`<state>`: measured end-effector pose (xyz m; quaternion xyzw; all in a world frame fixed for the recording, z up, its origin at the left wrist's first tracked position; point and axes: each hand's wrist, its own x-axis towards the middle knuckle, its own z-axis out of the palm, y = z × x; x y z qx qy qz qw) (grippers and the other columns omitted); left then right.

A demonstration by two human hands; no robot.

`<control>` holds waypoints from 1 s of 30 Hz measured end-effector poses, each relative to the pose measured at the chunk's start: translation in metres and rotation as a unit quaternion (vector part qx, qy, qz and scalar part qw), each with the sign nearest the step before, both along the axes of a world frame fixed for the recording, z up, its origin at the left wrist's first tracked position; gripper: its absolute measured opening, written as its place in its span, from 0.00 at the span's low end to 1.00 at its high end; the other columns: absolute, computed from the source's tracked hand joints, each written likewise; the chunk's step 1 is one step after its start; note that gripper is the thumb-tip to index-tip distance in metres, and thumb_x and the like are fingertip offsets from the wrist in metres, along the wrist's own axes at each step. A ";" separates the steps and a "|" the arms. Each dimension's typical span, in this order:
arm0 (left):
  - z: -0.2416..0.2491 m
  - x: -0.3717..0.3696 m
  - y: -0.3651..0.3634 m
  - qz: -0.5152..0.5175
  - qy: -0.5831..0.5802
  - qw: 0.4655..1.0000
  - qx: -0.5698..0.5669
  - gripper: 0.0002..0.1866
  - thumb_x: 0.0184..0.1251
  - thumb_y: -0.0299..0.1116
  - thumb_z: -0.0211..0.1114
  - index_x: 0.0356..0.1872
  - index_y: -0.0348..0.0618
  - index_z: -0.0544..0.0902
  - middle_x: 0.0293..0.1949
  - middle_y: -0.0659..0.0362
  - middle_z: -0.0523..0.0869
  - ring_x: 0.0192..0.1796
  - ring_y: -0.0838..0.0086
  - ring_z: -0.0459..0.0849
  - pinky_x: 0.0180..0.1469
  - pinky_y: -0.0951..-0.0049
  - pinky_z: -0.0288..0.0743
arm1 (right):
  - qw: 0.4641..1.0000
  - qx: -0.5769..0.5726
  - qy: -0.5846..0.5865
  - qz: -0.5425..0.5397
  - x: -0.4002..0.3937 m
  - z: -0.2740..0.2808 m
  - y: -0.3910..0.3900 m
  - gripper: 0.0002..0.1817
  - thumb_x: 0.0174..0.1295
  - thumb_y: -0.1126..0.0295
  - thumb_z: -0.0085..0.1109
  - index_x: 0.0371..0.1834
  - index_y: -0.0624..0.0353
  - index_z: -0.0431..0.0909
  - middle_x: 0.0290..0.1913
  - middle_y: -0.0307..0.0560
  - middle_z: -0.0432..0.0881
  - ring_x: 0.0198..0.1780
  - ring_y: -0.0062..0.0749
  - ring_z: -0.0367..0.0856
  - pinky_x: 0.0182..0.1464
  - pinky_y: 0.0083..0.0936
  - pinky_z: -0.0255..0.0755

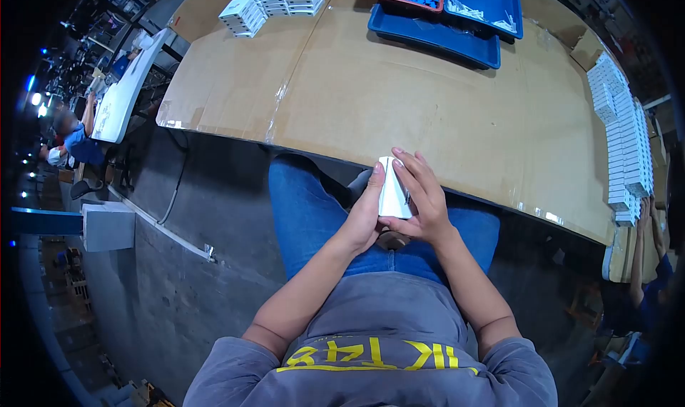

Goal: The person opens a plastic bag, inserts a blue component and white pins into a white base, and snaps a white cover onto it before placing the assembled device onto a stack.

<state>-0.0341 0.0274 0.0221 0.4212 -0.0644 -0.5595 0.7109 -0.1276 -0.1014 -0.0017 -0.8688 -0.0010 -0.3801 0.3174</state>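
A small white box [392, 193] is held between both hands above my lap, just off the near edge of the cardboard-covered table [357, 100]. My left hand [365, 214] grips its left side, the thumb lying along the edge. From the right, my right hand [426, 203] wraps over it, fingers reaching along the upper part and thumb across the lower end. A small dark mark shows on the box's right side, partly covered by fingers. What the box holds cannot be seen.
Stacked white boxes [275, 3] stand at the table's back left, and long rows of white boxes [624, 139] line its right end. A red tray [407, 3] has blue parts; a blue tray [499, 0] has white pieces; another blue tray [435, 36] sits in front. Co-workers appear at both sides.
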 end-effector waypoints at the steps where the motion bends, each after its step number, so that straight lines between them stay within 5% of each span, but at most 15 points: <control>1: -0.001 0.002 0.001 -0.007 0.000 1.000 -0.007 0.34 0.88 0.63 0.41 0.76 0.46 0.69 0.64 0.52 0.83 0.64 0.65 0.86 0.64 0.63 0.83 | 1.000 -0.008 -0.015 0.002 0.001 -0.002 -0.001 0.46 0.55 0.42 0.77 0.70 0.66 0.79 0.71 0.68 0.78 0.70 0.61 0.81 0.72 0.59 0.72; 8: -0.006 0.001 0.004 -0.025 -0.003 1.000 -0.003 0.37 0.87 0.65 0.41 0.77 0.46 0.68 0.64 0.54 0.83 0.64 0.67 0.85 0.64 0.63 0.82 | 0.999 -0.003 -0.035 0.024 -0.002 -0.008 -0.002 0.48 0.59 0.40 0.74 0.71 0.71 0.78 0.70 0.71 0.79 0.70 0.63 0.81 0.71 0.50 0.75; 11: 0.004 0.000 0.004 -0.037 0.018 0.999 0.030 0.43 0.84 0.71 0.37 0.80 0.45 0.66 0.67 0.54 0.82 0.67 0.66 0.83 0.68 0.61 0.78 | 0.988 0.151 -0.024 0.001 -0.003 -0.015 0.007 0.50 0.65 0.35 0.68 0.73 0.73 0.75 0.70 0.70 0.79 0.70 0.61 0.81 0.72 0.45 0.75; 13: 0.005 0.001 0.003 -0.093 -0.066 0.993 -0.037 0.44 0.86 0.67 0.39 0.86 0.41 0.55 0.74 0.53 0.73 0.75 0.66 0.72 0.76 0.58 0.67 | 0.936 0.353 -0.017 -0.002 -0.004 -0.018 0.011 0.48 0.79 0.32 0.43 0.76 0.73 0.72 0.75 0.66 0.76 0.76 0.52 0.75 0.77 0.40 0.67; 15: -0.023 0.000 -0.006 -0.027 -0.500 0.865 -0.013 0.43 0.89 0.59 0.44 0.88 0.38 0.46 0.77 0.49 0.69 0.76 0.64 0.71 0.76 0.57 0.68 | 0.840 0.541 -0.020 0.028 -0.002 -0.012 0.015 0.45 0.82 0.35 0.39 0.76 0.73 0.71 0.79 0.64 0.70 0.80 0.50 0.69 0.81 0.40 0.60; 18: -0.031 -0.011 -0.011 0.027 -0.390 0.920 -0.022 0.40 0.90 0.50 0.48 0.88 0.36 0.44 0.74 0.46 0.71 0.74 0.62 0.74 0.73 0.60 0.72 | 0.879 0.474 0.042 0.042 -0.004 -0.005 0.009 0.38 0.85 0.44 0.42 0.77 0.72 0.70 0.82 0.63 0.66 0.82 0.49 0.66 0.82 0.39 0.57; 21: -0.021 -0.003 -0.012 0.089 -0.274 0.957 0.020 0.35 0.90 0.55 0.41 0.81 0.35 0.63 0.69 0.51 0.79 0.70 0.66 0.79 0.72 0.65 0.72 | 0.941 0.328 0.080 0.008 -0.007 0.000 0.008 0.31 0.83 0.56 0.50 0.79 0.69 0.69 0.82 0.62 0.66 0.82 0.49 0.66 0.82 0.38 0.58; 22: -0.025 0.003 -0.009 0.094 -0.235 0.967 0.001 0.33 0.90 0.56 0.41 0.77 0.36 0.67 0.62 0.52 0.83 0.63 0.67 0.83 0.66 0.65 0.79 | 0.961 0.264 0.087 0.001 -0.008 -0.005 0.005 0.30 0.76 0.68 0.59 0.79 0.67 0.70 0.81 0.62 0.68 0.80 0.49 0.69 0.79 0.36 0.65; 26: -0.037 0.006 -0.007 0.064 -0.174 0.982 0.022 0.33 0.90 0.58 0.41 0.74 0.39 0.69 0.55 0.54 0.83 0.56 0.71 0.85 0.51 0.66 0.86 | 0.965 0.231 0.124 0.025 -0.014 0.001 0.008 0.34 0.67 0.71 0.68 0.77 0.65 0.73 0.77 0.63 0.75 0.74 0.50 0.79 0.68 0.37 0.78; 30: -0.041 0.000 -0.013 0.078 -0.242 0.966 0.044 0.33 0.90 0.58 0.43 0.77 0.40 0.66 0.57 0.55 0.81 0.56 0.72 0.83 0.54 0.67 0.85 | 0.992 0.096 0.087 0.005 -0.011 -0.013 0.002 0.31 0.66 0.72 0.69 0.73 0.67 0.76 0.71 0.65 0.79 0.68 0.56 0.83 0.67 0.39 0.80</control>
